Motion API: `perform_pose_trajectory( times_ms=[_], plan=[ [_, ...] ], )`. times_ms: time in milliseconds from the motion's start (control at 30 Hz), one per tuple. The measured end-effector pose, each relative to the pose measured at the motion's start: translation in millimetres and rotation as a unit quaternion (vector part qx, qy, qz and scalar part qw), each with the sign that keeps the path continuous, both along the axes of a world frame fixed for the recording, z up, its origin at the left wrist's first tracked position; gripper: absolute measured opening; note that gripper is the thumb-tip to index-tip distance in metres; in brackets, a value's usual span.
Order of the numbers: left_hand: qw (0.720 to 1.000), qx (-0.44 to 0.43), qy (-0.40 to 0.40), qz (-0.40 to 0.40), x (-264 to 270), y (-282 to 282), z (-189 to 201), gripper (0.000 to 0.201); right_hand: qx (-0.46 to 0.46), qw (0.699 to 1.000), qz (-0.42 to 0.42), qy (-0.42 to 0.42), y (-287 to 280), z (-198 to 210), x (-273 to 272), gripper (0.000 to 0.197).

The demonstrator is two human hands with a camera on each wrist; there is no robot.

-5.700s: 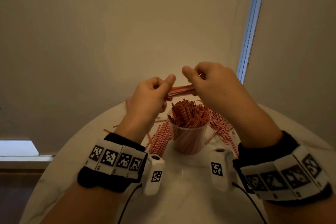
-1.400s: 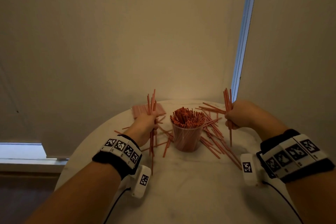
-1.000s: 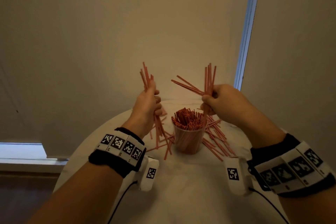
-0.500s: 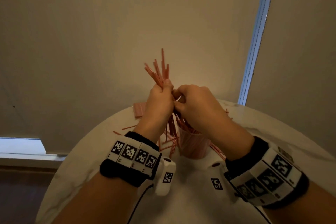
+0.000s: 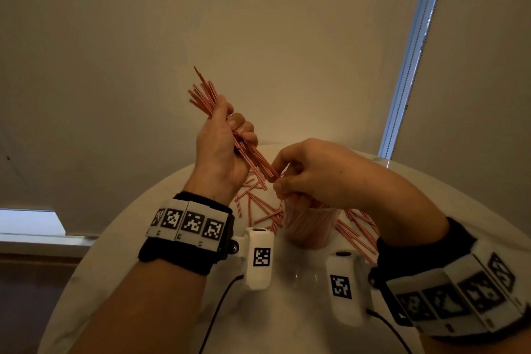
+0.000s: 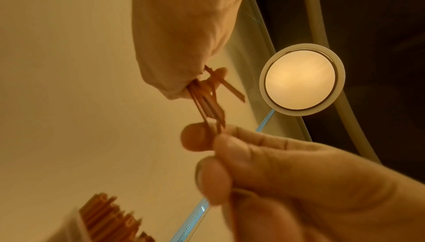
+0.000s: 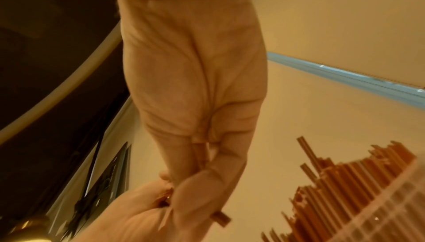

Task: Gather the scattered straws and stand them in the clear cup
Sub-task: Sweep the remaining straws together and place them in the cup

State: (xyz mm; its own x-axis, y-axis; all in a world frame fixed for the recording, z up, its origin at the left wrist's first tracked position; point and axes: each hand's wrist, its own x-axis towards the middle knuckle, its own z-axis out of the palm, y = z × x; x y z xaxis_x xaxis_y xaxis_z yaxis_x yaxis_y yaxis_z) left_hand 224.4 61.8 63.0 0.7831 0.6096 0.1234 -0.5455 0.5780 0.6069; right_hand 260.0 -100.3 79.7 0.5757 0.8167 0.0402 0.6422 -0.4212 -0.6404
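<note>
My left hand point(image 5: 231, 138) grips a bundle of red-and-white striped straws point(image 5: 205, 95), raised over the table and tilted with its upper ends to the left. Its lower ends point(image 5: 265, 169) point down to the right, where my right hand point(image 5: 280, 179) pinches them just above the clear cup point(image 5: 311, 231). That cup is packed with upright straws and half hidden by my right hand. The left wrist view has the bundle point(image 6: 208, 98) leaving my left palm point(image 6: 184, 37) into the right hand's fingertips point(image 6: 200, 139). The cup's straw tops point(image 7: 340, 178) fill the right wrist view's lower right.
Loose straws lie on the round white table point(image 5: 287, 319) left of the cup point(image 5: 255, 204) and right of it point(image 5: 356, 234). A beige blind fills the background, with a bright window strip point(image 5: 411, 60) at the right. A round ceiling lamp point(image 6: 301, 80) shows overhead.
The two bundles, one in each hand a second ago, are now one bundle in my left hand. It has tilted toward the cup, and my right hand has slid down to its lower ends.
</note>
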Motion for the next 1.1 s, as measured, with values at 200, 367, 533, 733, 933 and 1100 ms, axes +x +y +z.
perform_pose_trajectory(
  times_ms=[200,367,533,733,933,1100],
  plan=[
    [0.995,0.097,-0.005,0.015,-2.5,-10.9,3.7,0.022,0.042,0.999,-0.012,0.01,4.1,-5.6,-3.7,0.003],
    [0.989,0.145,-0.017,0.032,0.5,-8.9,3.8,0.027,0.015,0.999,-0.04,-0.012,-2.1,-6.5,1.1,0.016],
    [0.995,0.051,-0.006,0.085,2.5,9.2,3.9,0.029,-0.059,0.996,-0.032,-0.053,-28.2,10.0,11.2,0.017],
    [0.987,0.133,0.086,0.017,6.7,-10.5,-4.1,0.041,0.131,0.984,-0.103,-0.059,-20.1,11.4,9.8,0.022],
    [0.953,0.269,0.138,0.023,9.9,-32.5,-7.1,0.028,0.084,0.984,-0.104,-0.114,-0.6,-0.8,0.8,0.029],
    [0.99,0.126,0.048,0.032,1.9,-22.1,1.6,0.029,-0.071,0.994,-0.059,-0.055,-6.8,0.5,-1.0,0.041]
  ],
)
